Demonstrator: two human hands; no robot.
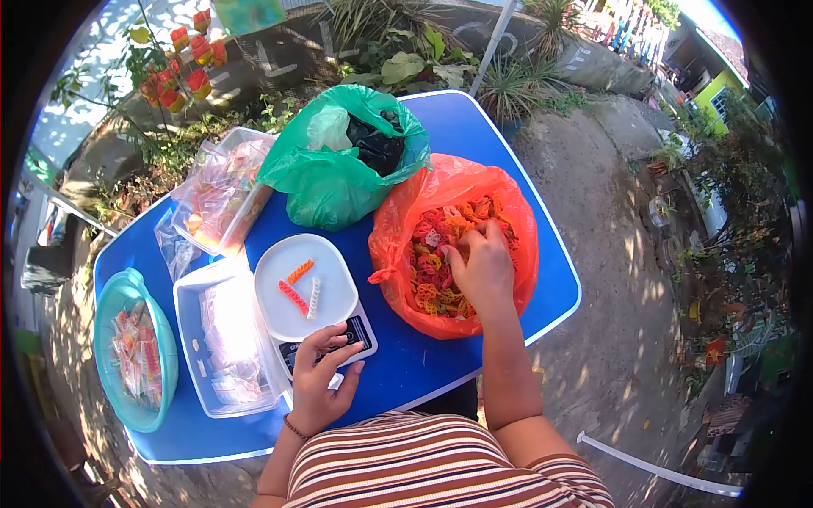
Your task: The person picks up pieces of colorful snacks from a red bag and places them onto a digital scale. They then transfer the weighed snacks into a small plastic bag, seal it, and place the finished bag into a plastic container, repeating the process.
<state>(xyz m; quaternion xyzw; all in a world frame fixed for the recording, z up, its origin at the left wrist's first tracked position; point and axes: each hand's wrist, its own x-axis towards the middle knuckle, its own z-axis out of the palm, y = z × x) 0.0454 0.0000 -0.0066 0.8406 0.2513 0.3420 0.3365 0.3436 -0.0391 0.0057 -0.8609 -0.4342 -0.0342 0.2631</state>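
Observation:
My right hand (484, 269) reaches into a red plastic bag (391, 222) filled with curly red, orange and yellow pieces (430, 273). Its thumb and fingers are bent together over the pieces; what they grip is too small to name. My left hand (326, 377) rests with fingers spread at the front of a digital scale (366, 332), holding nothing. On the scale sits a white tray (334, 262). An orange piece (300, 271), a pinkish-red piece (293, 299) and a white piece (314, 299) lie on that tray.
A green bag (326, 199) with a black bag inside stands behind the scale. To the left are a white container (191, 339) of clear packets, a teal basket (106, 368) of filled packets and a clear tub (247, 222). The blue table (423, 372) has a white edge.

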